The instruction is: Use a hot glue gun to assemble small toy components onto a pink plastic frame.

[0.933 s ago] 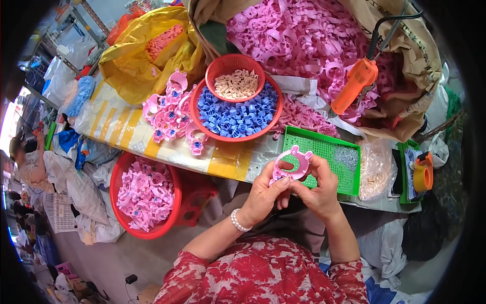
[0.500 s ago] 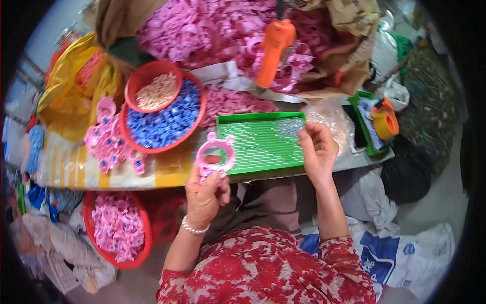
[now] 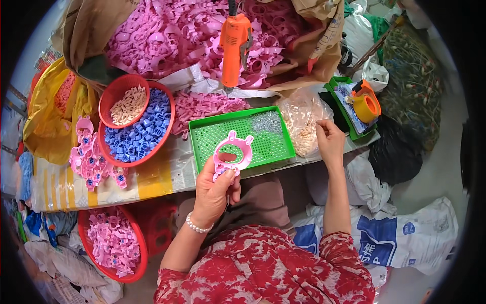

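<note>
My left hand grips a pink plastic ring piece with two small ears, holding it upright over the near edge of a green perforated tray. A pile of tiny silvery metal pieces lies in the tray's far right corner. My right hand is raised at the right side of a clear plastic bag of small beige parts. Its thumb and fingertips are pinched together; anything between them is too small to make out.
An orange electric screwdriver hangs above the tray. Behind lies a large sack of pink parts. At left stand a red basin of blue parts and assembled pink pieces; another red basin sits below. Orange tape rests at right.
My right hand has moved from the tray's metal pieces rightward to the bag of beige parts. The left hand still holds the pink ring piece. The whole view has shifted.
</note>
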Motion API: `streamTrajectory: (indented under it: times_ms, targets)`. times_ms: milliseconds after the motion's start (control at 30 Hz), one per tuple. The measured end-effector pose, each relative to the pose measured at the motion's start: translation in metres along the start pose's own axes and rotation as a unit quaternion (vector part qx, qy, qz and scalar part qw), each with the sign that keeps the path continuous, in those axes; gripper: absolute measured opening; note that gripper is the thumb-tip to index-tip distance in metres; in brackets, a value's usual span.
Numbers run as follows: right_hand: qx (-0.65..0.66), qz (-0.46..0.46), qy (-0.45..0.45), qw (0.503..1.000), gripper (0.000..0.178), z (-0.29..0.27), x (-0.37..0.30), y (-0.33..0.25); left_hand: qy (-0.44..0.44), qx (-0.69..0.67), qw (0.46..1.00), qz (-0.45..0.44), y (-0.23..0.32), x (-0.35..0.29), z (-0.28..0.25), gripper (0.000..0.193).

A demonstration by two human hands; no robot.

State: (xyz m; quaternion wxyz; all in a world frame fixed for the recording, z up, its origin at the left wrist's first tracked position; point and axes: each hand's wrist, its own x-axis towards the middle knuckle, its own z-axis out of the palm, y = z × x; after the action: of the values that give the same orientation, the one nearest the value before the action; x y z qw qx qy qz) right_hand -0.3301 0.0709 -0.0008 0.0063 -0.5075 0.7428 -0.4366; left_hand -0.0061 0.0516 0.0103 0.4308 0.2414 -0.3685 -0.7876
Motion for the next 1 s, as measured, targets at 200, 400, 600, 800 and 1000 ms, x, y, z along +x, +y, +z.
streamTrajectory:
  times_ms: [200, 400, 600, 800, 1000]
  targets:
    - [-0.122, -0.084, -0.056, 0.987, 0.013, 0.005, -0.002, 0.001, -0.009, 0.005, 1.0, -0.02, -0.008, -0.002, -0.002, 0.027]
    - [-0.219, -0.139, -0.15, 0.954, 0.015, 0.01, 0.0, 0.006, 0.011, 0.01, 1.0, -0.022, -0.009, -0.004, -0.004, 0.027]
    - [0.022, 0.001, -0.054, 0.998, 0.013, 0.004, -0.007, 0.021, 0.014, 0.019, 0.999, -0.026, -0.012, -0.004, -0.007, 0.023]
    - [0.143, 0.061, -0.053, 0.986, 0.013, 0.003, -0.011, 0.012, 0.017, 0.013, 0.999, -0.03, -0.015, -0.002, -0.005, 0.021]
    - [0.432, 0.141, -0.121, 0.883, 0.005, 0.007, -0.022, -0.038, 0.039, 0.008, 0.998, -0.046, -0.013, -0.004, -0.005, 0.022]
